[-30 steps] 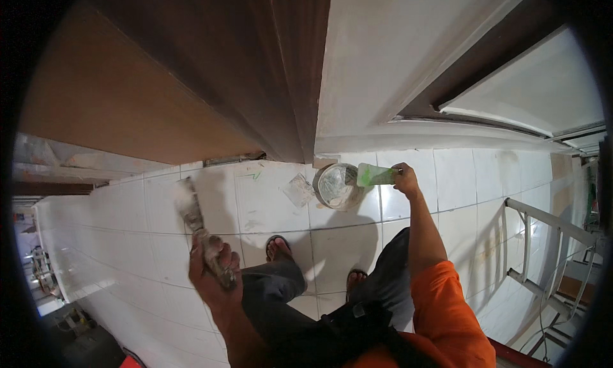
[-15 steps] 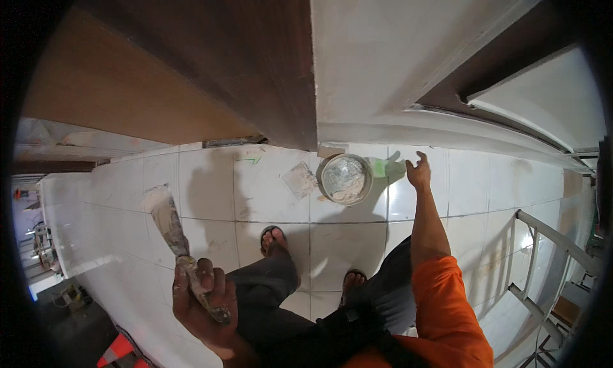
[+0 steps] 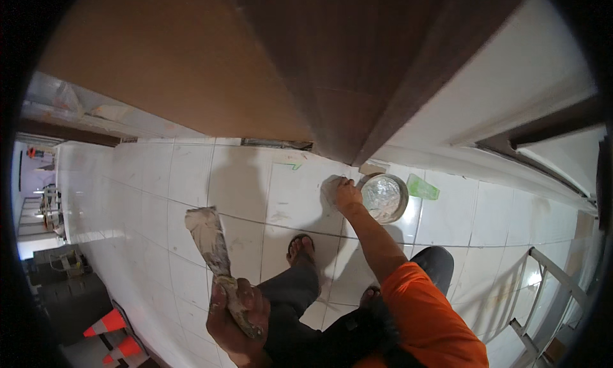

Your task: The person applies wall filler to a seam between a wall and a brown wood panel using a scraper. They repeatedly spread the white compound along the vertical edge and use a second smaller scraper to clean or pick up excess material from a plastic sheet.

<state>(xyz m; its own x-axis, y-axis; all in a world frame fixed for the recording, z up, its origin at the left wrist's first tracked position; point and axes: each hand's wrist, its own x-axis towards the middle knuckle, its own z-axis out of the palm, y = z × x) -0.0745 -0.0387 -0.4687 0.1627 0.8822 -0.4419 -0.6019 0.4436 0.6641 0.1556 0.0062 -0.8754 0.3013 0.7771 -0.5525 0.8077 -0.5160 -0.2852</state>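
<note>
My left hand [image 3: 237, 320] is wrapped round the handle of a putty knife [image 3: 214, 243], its broad blade pointing up and coated with pale putty. My right hand [image 3: 348, 194] reaches down to the floor just left of a round pan [image 3: 405, 205] that holds whitish putty [image 3: 383, 195]. Its fingers are bunched together at a greyish patch, where a flat square plate lay; the hand hides most of that spot, so whether the plate is gripped I cannot make out. Right of the pan lies a translucent green plastic piece [image 3: 423, 188].
A brown panel [image 3: 172, 68] and a dark wooden post [image 3: 345, 61] rise in front of me. White tiles [image 3: 147, 170] cover the floor. A metal ladder-like frame [image 3: 559, 278] stands at the right, orange traffic cones [image 3: 105, 323] at the lower left. Both my feet are near the pan.
My right hand has moved left across the pan, from beside the green piece to where the square plate lay, its spread fingers now drawn together. My left hand still holds the putty knife. The view has shifted left.
</note>
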